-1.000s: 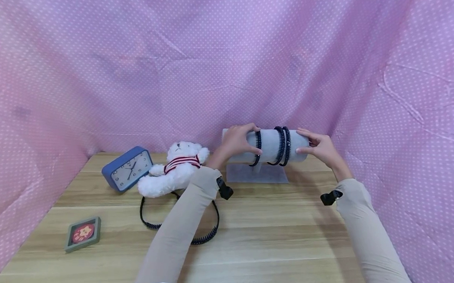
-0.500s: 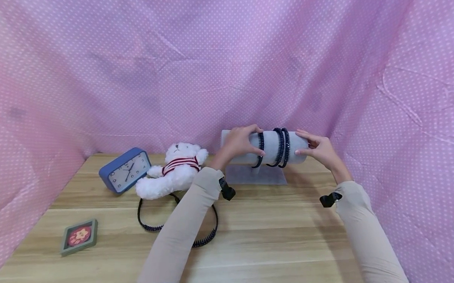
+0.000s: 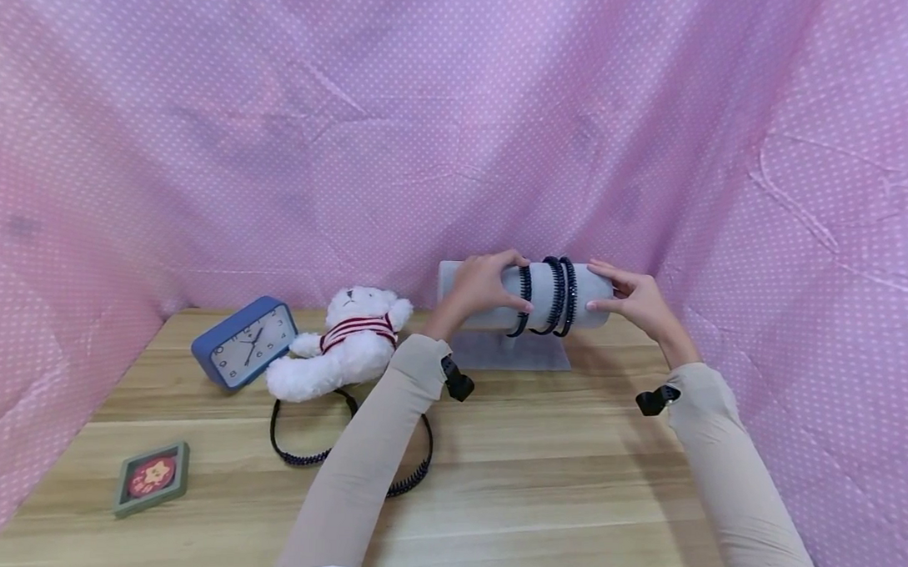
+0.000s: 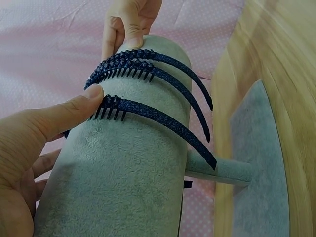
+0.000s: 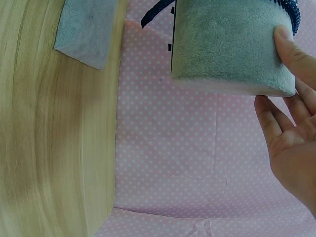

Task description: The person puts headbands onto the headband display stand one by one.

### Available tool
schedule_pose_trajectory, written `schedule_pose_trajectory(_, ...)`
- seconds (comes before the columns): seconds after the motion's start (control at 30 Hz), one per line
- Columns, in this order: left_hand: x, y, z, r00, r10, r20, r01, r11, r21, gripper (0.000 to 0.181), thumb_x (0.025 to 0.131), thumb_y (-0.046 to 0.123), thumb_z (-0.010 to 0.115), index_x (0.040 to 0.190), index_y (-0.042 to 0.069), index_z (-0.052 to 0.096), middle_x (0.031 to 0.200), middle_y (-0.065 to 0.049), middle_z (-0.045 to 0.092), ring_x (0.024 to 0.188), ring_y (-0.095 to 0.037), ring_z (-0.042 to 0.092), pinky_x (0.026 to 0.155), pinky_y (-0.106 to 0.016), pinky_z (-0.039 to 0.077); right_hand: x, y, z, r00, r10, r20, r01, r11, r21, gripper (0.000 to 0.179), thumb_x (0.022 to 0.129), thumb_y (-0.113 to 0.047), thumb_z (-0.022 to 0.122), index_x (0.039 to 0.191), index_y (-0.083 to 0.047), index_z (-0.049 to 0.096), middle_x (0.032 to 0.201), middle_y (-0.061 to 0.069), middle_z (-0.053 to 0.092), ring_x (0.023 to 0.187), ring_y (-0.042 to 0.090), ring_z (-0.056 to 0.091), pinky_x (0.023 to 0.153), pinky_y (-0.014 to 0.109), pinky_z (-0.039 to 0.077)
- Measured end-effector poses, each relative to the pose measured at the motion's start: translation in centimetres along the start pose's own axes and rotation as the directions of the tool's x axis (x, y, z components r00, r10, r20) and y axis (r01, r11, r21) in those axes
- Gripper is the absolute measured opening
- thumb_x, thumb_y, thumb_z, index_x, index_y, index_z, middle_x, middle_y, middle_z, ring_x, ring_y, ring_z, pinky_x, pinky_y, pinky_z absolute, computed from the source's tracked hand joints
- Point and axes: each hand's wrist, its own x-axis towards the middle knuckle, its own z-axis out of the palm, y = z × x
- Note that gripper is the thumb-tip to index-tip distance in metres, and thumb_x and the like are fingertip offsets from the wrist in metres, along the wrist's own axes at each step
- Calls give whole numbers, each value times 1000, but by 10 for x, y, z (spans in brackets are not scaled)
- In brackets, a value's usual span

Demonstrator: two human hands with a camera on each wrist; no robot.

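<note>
Headband (image 4: 158,116), dark, toothed; astride grey display roll (image 4: 123,173), just beside two similar headbands (image 4: 174,83); presumably light, springy, best taken by both legs; left hand (image 3: 480,284): thumb and fingers apart, pinching it across roll; right hand (image 3: 641,305): gripping roll's end; left wrist view shows smooth lower leg, unclear in head view

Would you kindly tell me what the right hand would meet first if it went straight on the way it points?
Sliding left along the roll it touches, the right hand would probably meet the rightmost headband first; the gap looks small, though exact depth is unclear.
</note>
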Motion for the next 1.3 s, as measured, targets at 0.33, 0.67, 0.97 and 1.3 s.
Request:
schedule_pose_trajectory(0.33, 5, 5, 4, 1000, 3, 10, -3, 1000, 8, 74, 73, 55, 88, 137, 32, 59, 147, 11, 59, 134, -20, 55, 116, -43, 39, 1, 1, 0, 1000, -5, -4, 5, 1000, 3, 66, 84, -1, 82, 144, -1, 56, 157, 17, 45, 139, 15, 52, 99, 7, 45)
schedule_pose_trajectory(0.67, 12, 10, 10, 1000, 6, 6, -7, 999, 38, 76, 72, 58, 87, 138, 32, 59, 148, 10, 59, 135, -19, 55, 118, -43, 36, 4, -1, 2, 1000, 10, -14, -10, 1000, -14, 63, 85, -1, 81, 144, -4, 58, 158, 14, 46, 142, 27, 48, 99, 7, 45)
schedule_pose_trajectory(0.97, 15, 15, 15, 1000, 11, 7, -12, 998, 67, 78, 73, 59, 86, 140, 33, 58, 148, 10, 58, 136, -18, 54, 119, -42, 35, 4, -1, 1, 1000, 11, -17, -11, 1000, 2, 63, 84, 1, 81, 143, -3, 58, 157, 13, 47, 137, 11, 52, 99, 7, 45)
schedule_pose_trajectory(1.3, 17, 21, 19, 1000, 19, 8, -19, 995, 96, 77, 74, 62, 84, 141, 33, 57, 147, 9, 59, 134, -17, 55, 117, -43, 37, 2, 1, 1, 1000, -10, -21, 10, 1000, -2, 63, 84, 2, 81, 143, -2, 58, 156, 16, 47, 132, 2, 53, 99, 7, 45)
